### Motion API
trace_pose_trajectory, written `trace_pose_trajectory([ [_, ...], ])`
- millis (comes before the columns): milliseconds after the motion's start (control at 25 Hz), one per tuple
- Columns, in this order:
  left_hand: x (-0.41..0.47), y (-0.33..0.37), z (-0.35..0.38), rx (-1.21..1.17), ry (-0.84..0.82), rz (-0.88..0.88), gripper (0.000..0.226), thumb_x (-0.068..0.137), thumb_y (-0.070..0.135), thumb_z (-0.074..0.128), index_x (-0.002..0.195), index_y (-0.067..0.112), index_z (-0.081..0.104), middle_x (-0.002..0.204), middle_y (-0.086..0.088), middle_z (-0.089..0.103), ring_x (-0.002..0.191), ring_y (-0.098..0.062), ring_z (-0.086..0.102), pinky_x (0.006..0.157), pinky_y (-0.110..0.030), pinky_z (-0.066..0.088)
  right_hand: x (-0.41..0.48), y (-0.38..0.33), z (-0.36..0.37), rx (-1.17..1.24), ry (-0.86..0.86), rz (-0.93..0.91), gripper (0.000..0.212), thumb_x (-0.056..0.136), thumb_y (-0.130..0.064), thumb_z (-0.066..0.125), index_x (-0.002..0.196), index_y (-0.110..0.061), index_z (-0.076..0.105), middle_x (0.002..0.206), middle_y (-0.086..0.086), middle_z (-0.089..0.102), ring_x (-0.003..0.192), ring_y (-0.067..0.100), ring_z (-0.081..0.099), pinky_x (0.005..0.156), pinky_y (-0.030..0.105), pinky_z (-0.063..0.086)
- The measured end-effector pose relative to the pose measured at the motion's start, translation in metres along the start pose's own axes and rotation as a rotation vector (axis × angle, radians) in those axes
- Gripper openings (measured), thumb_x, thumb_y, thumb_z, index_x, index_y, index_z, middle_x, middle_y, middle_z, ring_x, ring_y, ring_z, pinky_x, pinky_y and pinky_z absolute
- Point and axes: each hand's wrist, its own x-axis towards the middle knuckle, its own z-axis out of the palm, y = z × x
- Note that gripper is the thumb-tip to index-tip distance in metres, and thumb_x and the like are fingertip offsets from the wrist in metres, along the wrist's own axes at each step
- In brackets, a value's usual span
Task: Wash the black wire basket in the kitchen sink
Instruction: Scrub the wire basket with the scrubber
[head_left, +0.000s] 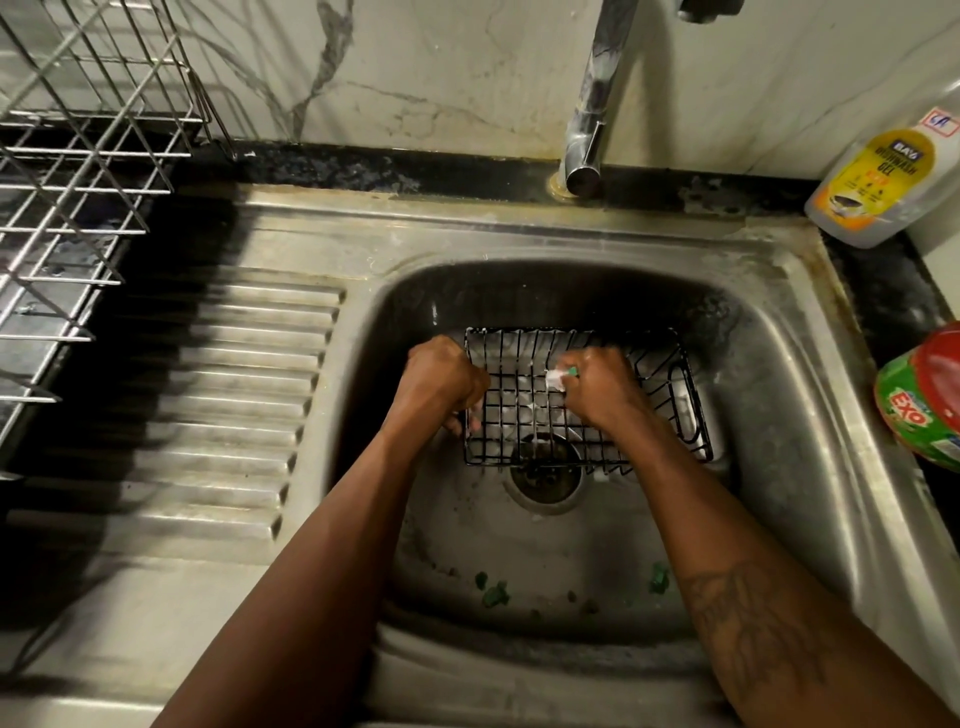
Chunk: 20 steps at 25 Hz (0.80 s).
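The black wire basket sits in the steel sink bowl, over the drain, with white foam on its wires. My left hand grips the basket's left rim with closed fingers. Inside the basket, my right hand is closed on a small green, foam-covered scrubber pressed against the wires. Most of the scrubber is hidden in my fist.
The tap spout stands behind the bowl with no water running. A ribbed drainboard lies to the left, under a steel wire dish rack. A dish gel bottle and a green-red Exo tub stand at the right. Green scraps lie in the bowl's front.
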Motion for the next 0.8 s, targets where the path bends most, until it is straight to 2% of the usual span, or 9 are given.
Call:
trace_pose_trajectory([
  [200, 0.005, -0.001, 0.000, 0.011, 0.019, -0.010, 0.025, 0.096, 0.005, 0.052, 0.093, -0.005, 0.074, 0.069, -0.014, 0.076, 0.073, -0.027, 0.077, 0.081, -0.040, 0.063, -0.008, 0.000, -0.007, -0.112, -0.514, -0.048, 0.010, 0.085, -0.010, 0.076, 0.092, -0.016, 0.075, 0.095, -0.002, 0.070, 0.084, 0.008, 0.066, 0.062, 0.016, 0.048],
  [320, 0.001, 0.002, -0.001, 0.034, 0.027, -0.020, 0.022, 0.099, 0.010, 0.054, 0.096, -0.002, 0.073, 0.069, -0.011, 0.076, 0.073, -0.023, 0.077, 0.081, -0.036, 0.063, -0.011, 0.005, -0.004, -0.078, -0.611, -0.006, 0.007, 0.085, -0.008, 0.076, 0.088, -0.015, 0.077, 0.092, 0.000, 0.074, 0.081, 0.013, 0.071, 0.059, 0.018, 0.053],
  [400, 0.000, 0.002, -0.002, 0.047, -0.025, -0.033, 0.029, 0.102, 0.010, 0.049, 0.090, -0.003, 0.073, 0.079, -0.013, 0.077, 0.086, -0.026, 0.077, 0.087, -0.035, 0.061, -0.009, 0.007, -0.003, -0.050, -0.543, -0.020, 0.006, 0.084, -0.013, 0.079, 0.089, -0.016, 0.077, 0.090, -0.002, 0.073, 0.081, 0.012, 0.070, 0.061, 0.020, 0.053],
  [480, 0.001, 0.001, -0.003, 0.041, -0.071, -0.054, 0.033, 0.103, 0.009, 0.046, 0.088, -0.004, 0.072, 0.086, -0.014, 0.076, 0.096, -0.029, 0.075, 0.093, -0.035, 0.059, -0.004, 0.012, 0.000, -0.041, -0.274, -0.023, 0.013, 0.087, -0.016, 0.076, 0.100, -0.016, 0.075, 0.095, 0.000, 0.069, 0.080, 0.012, 0.064, 0.065, 0.022, 0.048],
  [560, 0.001, 0.002, -0.003, 0.034, -0.050, -0.064, 0.027, 0.102, 0.009, 0.050, 0.092, -0.003, 0.072, 0.082, -0.014, 0.078, 0.086, -0.027, 0.076, 0.090, -0.036, 0.060, 0.001, 0.019, 0.004, -0.003, -0.017, 0.011, 0.015, 0.094, -0.013, 0.067, 0.108, -0.014, 0.072, 0.096, 0.003, 0.065, 0.078, 0.012, 0.060, 0.067, 0.024, 0.047],
  [600, -0.001, 0.002, -0.003, 0.034, -0.046, -0.061, 0.027, 0.102, 0.010, 0.050, 0.090, -0.003, 0.071, 0.079, -0.013, 0.077, 0.077, -0.025, 0.075, 0.088, -0.036, 0.061, 0.003, 0.021, 0.006, 0.018, 0.050, 0.003, 0.014, 0.095, -0.012, 0.064, 0.106, -0.015, 0.072, 0.095, 0.004, 0.066, 0.077, 0.013, 0.062, 0.066, 0.026, 0.050],
  [640, 0.000, 0.001, -0.003, 0.029, -0.050, -0.050, 0.030, 0.103, 0.010, 0.049, 0.087, -0.003, 0.070, 0.078, -0.013, 0.076, 0.072, -0.024, 0.073, 0.087, -0.034, 0.061, 0.004, 0.021, 0.008, 0.017, 0.083, -0.024, 0.012, 0.096, -0.010, 0.062, 0.100, -0.016, 0.072, 0.092, 0.003, 0.067, 0.075, 0.014, 0.064, 0.065, 0.027, 0.053],
  [720, 0.001, 0.001, -0.002, 0.008, -0.054, -0.048, 0.031, 0.102, 0.008, 0.047, 0.091, -0.007, 0.072, 0.081, -0.015, 0.076, 0.075, -0.026, 0.074, 0.087, -0.037, 0.061, 0.005, 0.022, 0.011, -0.032, 0.113, -0.053, 0.026, 0.095, -0.003, 0.061, 0.077, -0.022, 0.063, 0.078, 0.002, 0.065, 0.065, 0.015, 0.064, 0.056, 0.025, 0.050],
  [800, 0.002, 0.000, -0.002, -0.010, -0.037, -0.037, 0.029, 0.100, 0.005, 0.048, 0.097, -0.009, 0.073, 0.084, -0.017, 0.078, 0.086, -0.029, 0.076, 0.089, -0.040, 0.061, 0.001, 0.019, 0.010, -0.044, 0.113, 0.001, 0.029, 0.093, 0.000, 0.062, 0.074, -0.021, 0.062, 0.072, 0.000, 0.060, 0.060, 0.012, 0.060, 0.052, 0.021, 0.044],
])
